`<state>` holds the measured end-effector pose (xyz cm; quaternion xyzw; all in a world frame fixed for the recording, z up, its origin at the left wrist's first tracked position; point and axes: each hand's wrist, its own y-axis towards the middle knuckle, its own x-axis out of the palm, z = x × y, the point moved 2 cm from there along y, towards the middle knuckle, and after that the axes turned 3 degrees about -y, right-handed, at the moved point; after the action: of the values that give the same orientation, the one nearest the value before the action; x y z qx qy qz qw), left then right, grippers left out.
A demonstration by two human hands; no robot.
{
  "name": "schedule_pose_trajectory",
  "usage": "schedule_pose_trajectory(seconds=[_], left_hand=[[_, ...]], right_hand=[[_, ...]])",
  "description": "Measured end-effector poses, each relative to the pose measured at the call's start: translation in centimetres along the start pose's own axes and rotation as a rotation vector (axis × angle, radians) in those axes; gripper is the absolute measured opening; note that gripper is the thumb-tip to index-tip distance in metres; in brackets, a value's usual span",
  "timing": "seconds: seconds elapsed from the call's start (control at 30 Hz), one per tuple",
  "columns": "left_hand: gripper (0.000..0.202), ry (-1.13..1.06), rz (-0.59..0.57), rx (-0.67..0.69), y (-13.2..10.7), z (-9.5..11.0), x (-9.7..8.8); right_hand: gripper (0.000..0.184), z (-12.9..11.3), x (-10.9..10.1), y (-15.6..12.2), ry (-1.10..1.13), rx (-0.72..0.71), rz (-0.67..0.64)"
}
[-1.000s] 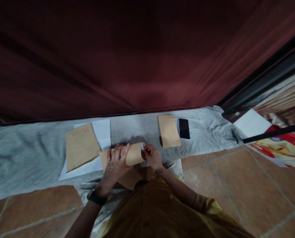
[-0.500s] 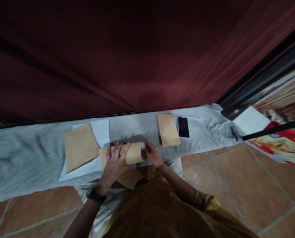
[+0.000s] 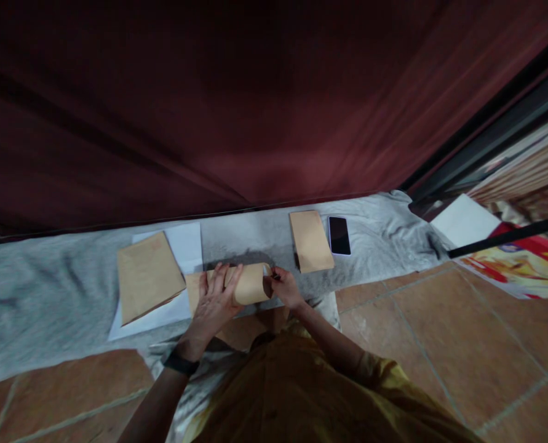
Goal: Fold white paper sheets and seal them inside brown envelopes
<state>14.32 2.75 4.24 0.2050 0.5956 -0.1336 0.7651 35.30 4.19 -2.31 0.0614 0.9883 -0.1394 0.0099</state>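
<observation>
A brown paper envelope point(image 3: 252, 284) lies crosswise on the grey cloth in front of me, its right end bulging up into a curl. My left hand point(image 3: 215, 299) presses on its left part with fingers spread flat. At the curled right end, my right hand point(image 3: 286, 288) has its fingers pinched together on the envelope's edge; the fingertips are partly hidden in shadow. Left of my left hand, a stack of brown envelopes point(image 3: 149, 277) rests on white paper sheets point(image 3: 187, 243). Beyond my right hand lies another brown envelope point(image 3: 312, 241).
A phone point(image 3: 339, 235) with a dark screen lies right of the single envelope. The grey cloth point(image 3: 61, 289) runs along a dark red curtain point(image 3: 264, 135). Tiled floor point(image 3: 421, 332) is on my side. At right are a black bar point(image 3: 508, 235) and a colourful printed box point(image 3: 527, 261).
Both hands keep nearly the same pose on the envelope. The view has shifted very slightly; nothing has been taken up or let go.
</observation>
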Motion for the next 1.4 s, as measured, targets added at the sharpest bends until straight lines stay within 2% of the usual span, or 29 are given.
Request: schedule_pose_trajectory(seconds=[0.1,0.17,0.23,0.3,0.37,0.43,0.5,0.57,0.63,0.77,0.97,1.07,1.17,1.23,1.4], left_hand=[[0.094,-0.051,0.047,-0.026,-0.2,-0.2,0.2],[0.090,-0.131,0.138,-0.092,-0.4,-0.3,0.4],[0.091,-0.287,0.269,-0.229,-0.7,-0.3,0.8],[0.091,-0.543,0.352,-0.451,-1.0,0.0,1.5],[0.085,-0.900,0.303,-0.696,-1.1,0.7,2.5],[0.078,-1.283,0.189,-0.871,-0.8,2.1,3.3],[0.069,-1.568,0.144,-0.954,0.0,3.4,3.7],[0.056,-1.686,0.184,-0.999,1.0,4.2,3.9],[0.047,-1.677,0.220,-1.018,2.0,4.4,4.1],[0.041,-1.597,0.234,-1.001,3.1,3.7,4.5],[0.036,-1.506,0.198,-0.997,2.6,1.5,4.8],[0.032,-1.433,0.192,-1.015,2.0,0.3,5.2],[0.026,-1.353,0.186,-1.015,1.6,-0.7,5.9],[0.023,-1.308,0.175,-0.998,1.5,-1.0,6.3],[0.021,-1.209,0.144,-0.946,1.6,-1.4,6.6]], right_hand=[[0.008,0.1,0.0,0.3,0.117,0.048,0.030],[0.013,0.1,0.0,0.6,0.191,0.089,0.066],[0.017,0.0,0.1,0.9,0.251,0.120,0.096],[0.020,-0.2,0.5,1.0,0.300,0.137,0.111],[0.021,-0.4,1.1,0.8,0.364,0.142,0.119],[0.022,-0.5,1.9,0.4,0.433,0.144,0.129],[0.021,-0.5,2.6,0.0,0.475,0.149,0.136],[0.021,-0.5,3.1,-0.3,0.468,0.156,0.133],[0.021,-0.5,3.3,-0.5,0.437,0.157,0.133],[0.022,-0.5,3.2,-0.7,0.336,0.139,0.107],[0.028,0.9,1.6,-1.1,0.168,0.139,-0.018],[0.028,1.6,0.0,-1.5,0.046,0.103,-0.015],[0.027,1.4,-1.6,-1.9,-0.096,-0.024,0.028],[0.028,0.9,-2.2,-2.0,-0.207,-0.160,0.010],[0.040,-0.2,-1.3,-1.4,-0.661,-0.609,-0.240]])
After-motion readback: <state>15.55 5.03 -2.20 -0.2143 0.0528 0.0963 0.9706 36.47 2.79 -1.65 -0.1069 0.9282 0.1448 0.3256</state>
